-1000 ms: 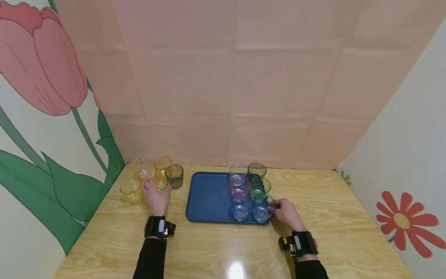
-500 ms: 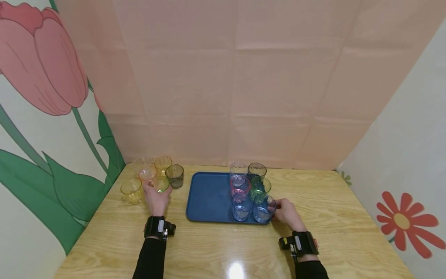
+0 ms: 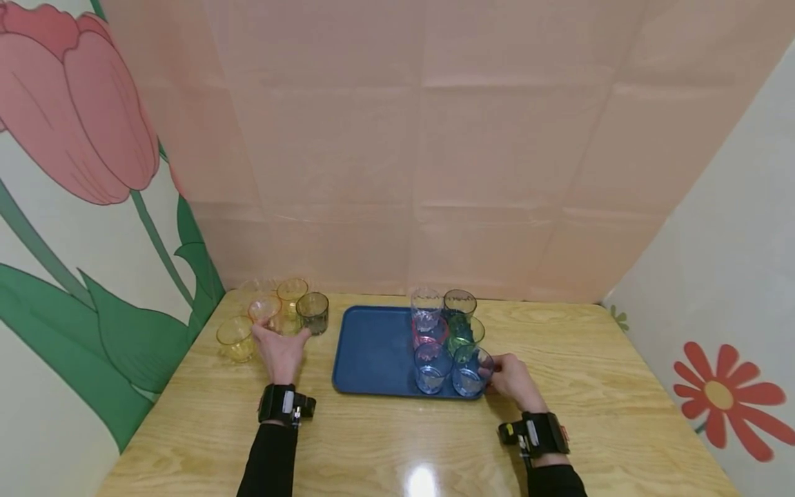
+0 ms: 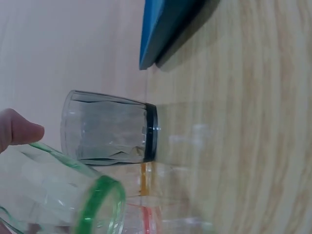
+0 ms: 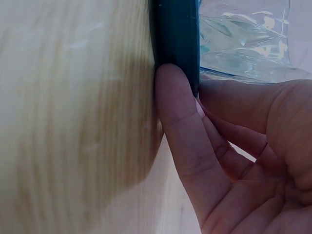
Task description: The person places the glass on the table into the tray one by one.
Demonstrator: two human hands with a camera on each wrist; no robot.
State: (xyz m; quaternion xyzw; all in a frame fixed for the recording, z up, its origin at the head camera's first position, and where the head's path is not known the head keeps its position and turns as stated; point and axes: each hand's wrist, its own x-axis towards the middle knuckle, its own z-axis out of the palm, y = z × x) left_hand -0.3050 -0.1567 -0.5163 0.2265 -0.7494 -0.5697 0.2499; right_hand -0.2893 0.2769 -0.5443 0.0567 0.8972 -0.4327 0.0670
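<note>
Right hand (image 3: 512,379) pinches the blue tray (image 3: 373,352) by its near right corner, thumb over, finger low outside. Thumb is just beside the nearest blue tumbler (image 3: 472,373): load the tray rim only, a nudge could knock it into the second blue tumbler (image 3: 433,369).

Left hand (image 3: 282,355) holds the green-based tumbler (image 4: 63,187) near its mouth, thumb opposite fingers; far fingers mostly hidden. Tumbler is tipped, base looks off the tabletop (image 3: 354,442) in the wrist view; head view has it behind the hand. Level it, light steady pinch, walls are probably slick.

Neighbours are tight: yellow tumbler (image 3: 236,339) left, gray tumbler (image 3: 312,314) by the thumb, red-rimmed tumbler (image 3: 265,309) at the fingertips (contact: can't tell), amber tumbler (image 3: 292,295) farthest. Raise past their rims before any sideways move.
</note>
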